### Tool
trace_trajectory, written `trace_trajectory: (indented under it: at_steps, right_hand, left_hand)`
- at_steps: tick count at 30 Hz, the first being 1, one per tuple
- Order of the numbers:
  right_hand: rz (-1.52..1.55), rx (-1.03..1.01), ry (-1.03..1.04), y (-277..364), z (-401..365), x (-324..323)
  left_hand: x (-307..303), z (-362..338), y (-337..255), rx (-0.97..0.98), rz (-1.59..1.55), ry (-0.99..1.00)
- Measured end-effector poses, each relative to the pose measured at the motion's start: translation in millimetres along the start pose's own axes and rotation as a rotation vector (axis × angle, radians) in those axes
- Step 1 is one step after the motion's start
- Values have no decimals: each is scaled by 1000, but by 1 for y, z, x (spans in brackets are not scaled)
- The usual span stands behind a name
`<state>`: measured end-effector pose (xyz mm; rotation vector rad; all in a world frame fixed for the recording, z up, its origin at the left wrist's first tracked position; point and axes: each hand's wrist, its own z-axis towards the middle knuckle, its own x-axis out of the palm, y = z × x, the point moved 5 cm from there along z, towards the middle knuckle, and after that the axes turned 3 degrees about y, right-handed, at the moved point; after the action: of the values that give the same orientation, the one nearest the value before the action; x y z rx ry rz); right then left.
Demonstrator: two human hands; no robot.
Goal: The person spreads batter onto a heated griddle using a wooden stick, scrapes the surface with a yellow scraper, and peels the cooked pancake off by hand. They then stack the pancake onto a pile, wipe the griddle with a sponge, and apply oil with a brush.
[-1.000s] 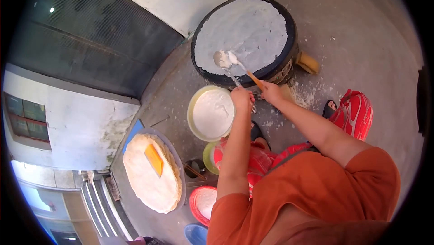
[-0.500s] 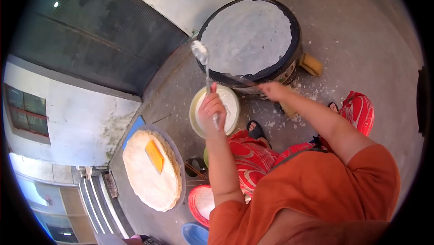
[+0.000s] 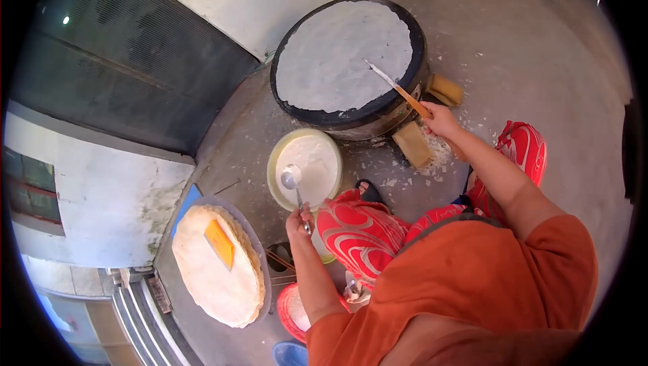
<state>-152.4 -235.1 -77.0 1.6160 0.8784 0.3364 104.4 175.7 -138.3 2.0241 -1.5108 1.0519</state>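
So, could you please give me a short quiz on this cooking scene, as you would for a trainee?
1. True or false: the left hand holds a spoon over the bowl of white batter.
2. What does the right hand hold? A a spatula; B a cup; C a cloth.
3. Fill in: the spatula's blade lies over the round ___.
Key: 1 true; 2 A; 3 griddle.
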Motion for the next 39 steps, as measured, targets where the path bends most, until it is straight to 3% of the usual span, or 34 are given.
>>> trace_trajectory:
  at_steps: [1, 3, 4, 5, 7, 8, 10, 14, 16, 17, 19, 23, 26, 28, 32, 34, 35, 37, 39]
  right_hand:
    - [-44, -2, 10, 0, 1, 1]
    - [7, 53, -24, -7, 8, 3]
    - [58, 109, -61, -13, 13, 3]
    - [55, 110, -59, -18, 21, 5]
    - [-172, -47, -65, -21, 37, 6]
    - [-172, -44, -65, -21, 40, 6]
    - [-433, -253, -190, -5, 40, 9]
    - [-491, -126, -110, -6, 32, 15]
    - [-475, -467, -174, -5, 28, 14]
    - [-477, -466, -176, -11, 31, 9]
    - [66, 106, 26, -25, 27, -1]
    - [341, 160, -44, -26, 31, -11]
    - [197, 129, -98, -28, 50, -16]
    - [-393, -310, -270, 1, 53, -17]
    - [-605, -134, -206, -6, 49, -13]
    - [-559, -353, -247, -18, 53, -11]
    - [-560, -351, -248, -14, 52, -14]
    - [254, 209, -4, -29, 54, -17]
    - [297, 200, -58, -28, 67, -27]
  left_hand:
    - [0, 3, 7, 0, -1, 0]
    - [-10, 3, 10, 302, 338, -349]
    - [-22, 18, 10, 160, 279, -152]
    - [-44, 26, 5, 160, 276, -153]
    - [-14, 13, 39, 65, 243, 0]
    - [-4, 6, 52, 63, 243, -2]
    - [8, -5, 64, 225, 331, -70]
    - [-4, -15, 72, 269, 336, -94]
    - [-11, -19, 78, 276, 332, -101]
    - [-14, -21, 81, 284, 334, -104]
    - [-18, -26, 86, 290, 340, -113]
    - [-25, -33, 99, 306, 344, -130]
    - [-33, -39, 106, 316, 342, -147]
    - [-36, -44, 105, 340, 344, -159]
    - [-59, -42, 72, 386, 340, -161]
    - [-99, -38, 17, 598, 386, -478]
    - [-22, -69, 35, 751, 347, -625]
    - [37, -83, 29, 820, 298, -507]
    - [83, -87, 28, 844, 272, -418]
